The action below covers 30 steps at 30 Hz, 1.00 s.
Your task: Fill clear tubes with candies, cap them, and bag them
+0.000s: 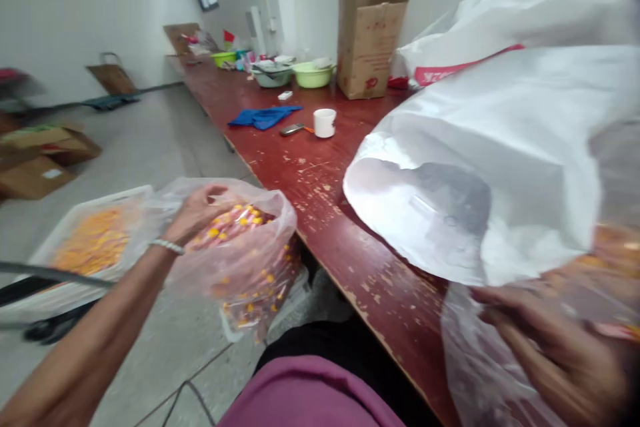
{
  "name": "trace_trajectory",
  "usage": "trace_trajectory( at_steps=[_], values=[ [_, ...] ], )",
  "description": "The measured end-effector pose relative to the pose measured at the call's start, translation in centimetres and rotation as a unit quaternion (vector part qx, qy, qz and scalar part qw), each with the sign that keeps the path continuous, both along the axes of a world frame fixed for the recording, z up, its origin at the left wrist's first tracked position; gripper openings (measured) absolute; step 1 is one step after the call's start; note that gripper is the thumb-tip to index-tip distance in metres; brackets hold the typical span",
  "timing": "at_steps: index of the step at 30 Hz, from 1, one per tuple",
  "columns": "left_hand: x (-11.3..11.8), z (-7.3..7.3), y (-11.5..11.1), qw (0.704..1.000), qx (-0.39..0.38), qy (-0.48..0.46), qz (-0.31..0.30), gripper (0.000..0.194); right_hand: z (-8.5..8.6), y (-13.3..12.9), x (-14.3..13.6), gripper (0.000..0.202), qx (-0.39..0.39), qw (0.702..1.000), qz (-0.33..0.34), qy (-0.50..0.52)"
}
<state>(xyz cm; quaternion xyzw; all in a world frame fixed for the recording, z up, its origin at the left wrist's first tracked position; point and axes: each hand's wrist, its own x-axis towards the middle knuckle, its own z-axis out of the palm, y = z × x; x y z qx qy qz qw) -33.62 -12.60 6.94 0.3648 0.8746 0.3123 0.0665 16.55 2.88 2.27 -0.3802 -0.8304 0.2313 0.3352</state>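
Note:
My left hand (200, 209) is at the mouth of a clear plastic bag (240, 260) full of small pink and yellow pieces, beside the table. Its fingers are curled near the far rim, and blur hides what they hold, if anything. At the lower right, my right hand (560, 353) pinches the edge of another clear plastic bag (480, 347) on the table. Right above that hand lies a large white sack (540, 167), its round end facing me. Orange and pink contents (615, 253) show through plastic at the right edge.
The worn red table (320, 180) carries a white mug (325, 123), a blue cloth (263, 117), an open cardboard box (373, 47) and a green basin (313, 75). On the left, a white tray (143, 195) contains orange pieces; cardboard boxes (40, 167) lie beyond it on the floor.

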Motion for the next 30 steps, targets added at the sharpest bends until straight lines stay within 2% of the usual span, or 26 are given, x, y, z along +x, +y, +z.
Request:
trace_trajectory(
  at_steps=[2, 4, 6, 8, 9, 10, 13, 16, 19, 21, 25, 30],
  values=[
    [2.8, 1.5, 1.4, 0.997, 0.045, 0.058, 0.002, 0.048, 1.3, 0.6, -1.3, 0.020, 0.025, 0.999, 0.038, -0.017],
    [6.7, 2.5, 3.5, 0.991, 0.125, 0.018, -0.043, 0.043, 2.0, 2.0, -2.9, 0.020, 0.049, 0.998, 0.027, -0.023],
    [11.2, 2.5, 6.6, 0.970, 0.181, -0.019, -0.158, 0.031, 2.0, 4.5, -4.8, 0.023, 0.061, 0.998, -0.002, -0.033],
    [15.4, 1.5, 10.8, 0.941, 0.166, -0.006, -0.294, 0.021, 1.3, 7.8, -6.8, 0.029, 0.071, 0.995, -0.028, -0.058],
    [17.1, 0.7, 13.3, 0.924, 0.137, 0.011, -0.356, 0.023, 0.9, 9.5, -7.8, 0.032, 0.075, 0.993, -0.047, -0.077],
    [18.6, -0.2, 16.0, 0.912, 0.114, 0.040, -0.392, 0.029, 0.5, 11.2, -8.6, 0.034, 0.074, 0.989, -0.066, -0.106],
    [21.7, -2.8, 23.4, 0.884, 0.060, 0.145, -0.440, 0.045, -0.4, 15.7, -9.9, 0.044, 0.060, 0.978, -0.121, -0.159],
    [24.0, -4.5, 28.6, 0.843, 0.044, 0.178, -0.505, 0.049, -0.2, 18.3, -8.9, 0.050, 0.054, 0.969, -0.169, -0.174],
    [25.6, -5.5, 31.0, 0.810, 0.015, 0.195, -0.552, 0.045, 0.5, 19.4, -6.7, 0.048, 0.036, 0.960, -0.191, -0.202],
    [26.0, -6.1, 31.7, 0.809, -0.005, 0.195, -0.555, 0.038, 0.6, 19.5, -5.3, 0.047, 0.027, 0.960, -0.168, -0.224],
    [25.3, -6.6, 32.2, 0.828, -0.026, 0.175, -0.532, 0.031, -0.1, 19.4, -3.9, 0.050, 0.033, 0.957, -0.097, -0.271],
    [25.3, -5.8, 33.6, 0.867, -0.025, 0.099, -0.488, 0.036, -0.8, 19.3, -3.6, 0.051, 0.042, 0.953, -0.046, -0.298]
  ],
)
